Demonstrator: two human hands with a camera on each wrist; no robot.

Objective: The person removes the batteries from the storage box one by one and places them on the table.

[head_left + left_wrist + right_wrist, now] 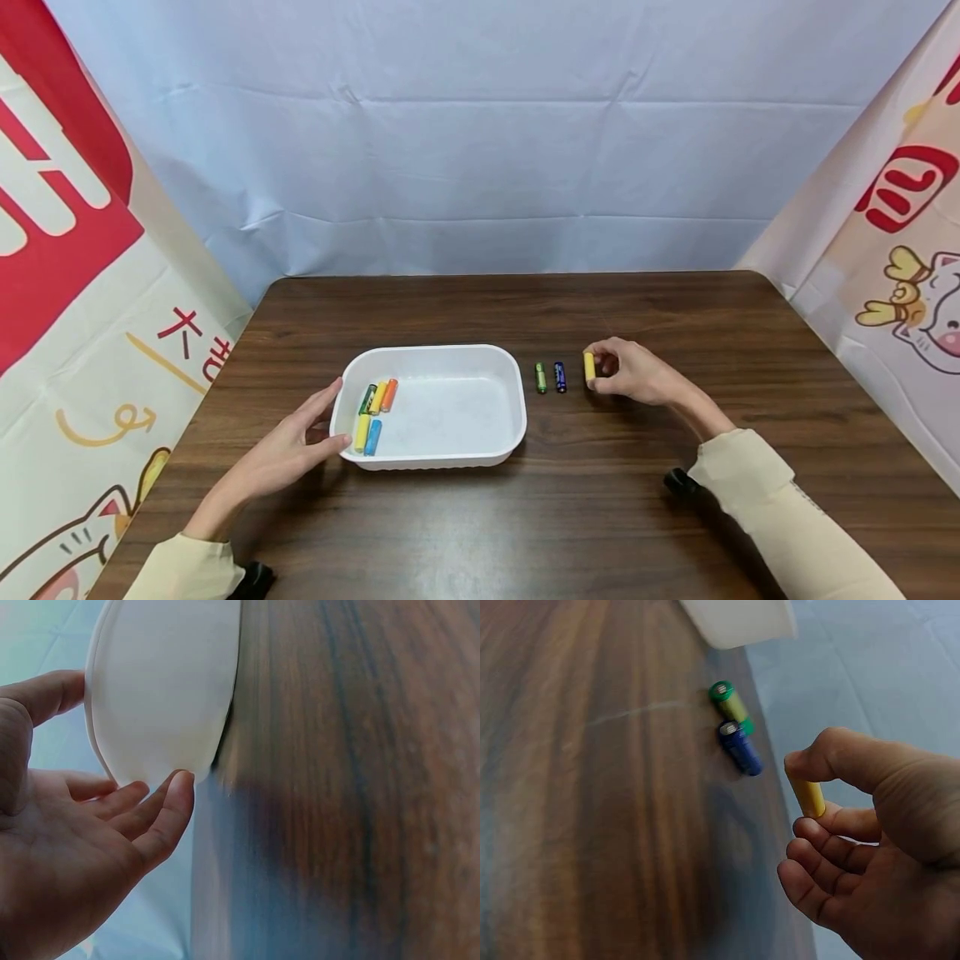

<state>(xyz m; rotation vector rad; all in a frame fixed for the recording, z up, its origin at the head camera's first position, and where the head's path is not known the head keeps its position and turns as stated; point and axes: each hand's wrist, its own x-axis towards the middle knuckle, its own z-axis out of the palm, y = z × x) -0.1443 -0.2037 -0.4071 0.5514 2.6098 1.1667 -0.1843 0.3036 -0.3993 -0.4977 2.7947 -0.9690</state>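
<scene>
Between thumb and fingertips, my right hand (633,372) pinches a yellow battery (589,367), which shows clear of the table in the right wrist view. To the left of this hand, a blue battery (560,377) and a green battery (541,377) lie side by side on the table. A white tray (450,461) holds several batteries in its left end: green (367,399), orange (389,395), light blue (372,437) and yellow (362,433). My left hand (288,446) touches the tray's left end, thumb at the near corner and fingers spread along the outer wall.
The brown wooden table (600,517) has its far edge against a pale hanging cloth (487,167). Printed cloths flank it on the left (97,333) and right (892,275). Dark straps show at both wrists.
</scene>
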